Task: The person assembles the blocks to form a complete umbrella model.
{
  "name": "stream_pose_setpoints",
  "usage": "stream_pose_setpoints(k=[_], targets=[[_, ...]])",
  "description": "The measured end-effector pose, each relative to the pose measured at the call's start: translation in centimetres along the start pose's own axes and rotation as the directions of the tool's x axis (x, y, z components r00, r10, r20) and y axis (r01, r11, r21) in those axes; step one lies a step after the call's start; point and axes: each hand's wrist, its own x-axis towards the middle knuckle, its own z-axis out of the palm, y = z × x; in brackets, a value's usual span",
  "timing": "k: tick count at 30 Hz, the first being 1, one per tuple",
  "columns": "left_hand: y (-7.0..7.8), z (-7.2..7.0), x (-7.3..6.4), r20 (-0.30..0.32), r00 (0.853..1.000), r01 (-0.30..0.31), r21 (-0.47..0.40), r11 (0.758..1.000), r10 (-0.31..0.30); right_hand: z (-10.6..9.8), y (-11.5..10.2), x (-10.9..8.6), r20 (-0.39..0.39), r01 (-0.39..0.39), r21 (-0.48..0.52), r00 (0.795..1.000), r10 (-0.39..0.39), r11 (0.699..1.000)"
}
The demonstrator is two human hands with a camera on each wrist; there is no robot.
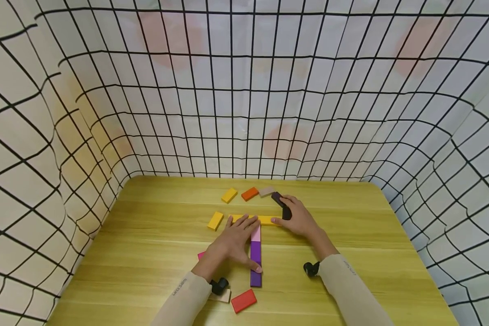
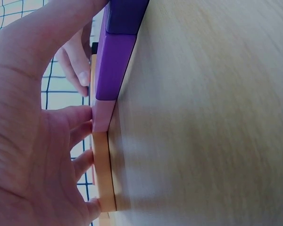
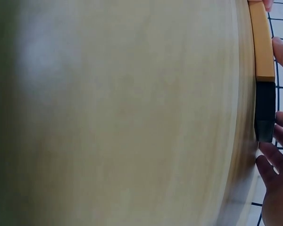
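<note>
Wooden blocks lie in a T on the table. A yellow-orange row (image 1: 269, 220) forms the crossbar, and below it run a pink block (image 1: 256, 233), a purple block (image 1: 255, 251) and a darker purple block (image 1: 256, 280). My left hand (image 1: 232, 242) spreads over them, thumb on the purple part and fingertips on the crossbar. At the crossbar's right end a black block (image 1: 286, 213) adjoins, with another dark block (image 1: 277, 198) angled above it. My right hand (image 1: 301, 219) touches these dark blocks with its fingers, its thumb on the yellow-orange row.
Behind the T lie a yellow block (image 1: 229, 195), an orange block (image 1: 250, 194) and a pale block (image 1: 266, 191). Another yellow block (image 1: 215, 221) is left of the crossbar. Nearer are red (image 1: 243, 301), beige (image 1: 225, 296) and magenta (image 1: 201, 256) blocks. Black netting (image 1: 240, 117) surrounds the table.
</note>
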Motion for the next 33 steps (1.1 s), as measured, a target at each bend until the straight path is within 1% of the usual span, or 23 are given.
stream_pose_setpoints(k=[9,14,21,27,33], targets=[[-0.17,0.04,0.03,-0.002,1.000,0.001,-0.009,1.000,-0.001,0.15,0.02,0.02,-0.012,0.000,-0.013,1.000,0.000,1.000],[-0.22,0.05,0.05,-0.005,1.000,0.001,-0.007,1.000,-0.001,-0.03,-0.24,-0.02,-0.016,0.002,0.000,1.000,-0.002,1.000],[-0.29,-0.01,0.12,0.008,1.000,0.008,-0.006,1.000,-0.008,0.04,-0.37,0.00,-0.014,0.000,-0.012,1.000,0.000,1.000],[-0.34,0.00,0.06,0.002,1.000,0.003,-0.002,1.000,-0.003,0.10,-0.34,-0.05,-0.017,0.008,-0.014,1.000,-0.008,1.000],[-0.23,0.00,-0.07,-0.002,1.000,-0.005,-0.011,1.000,0.005,0.06,-0.33,-0.09,-0.011,-0.005,-0.001,1.000,0.005,1.000]])
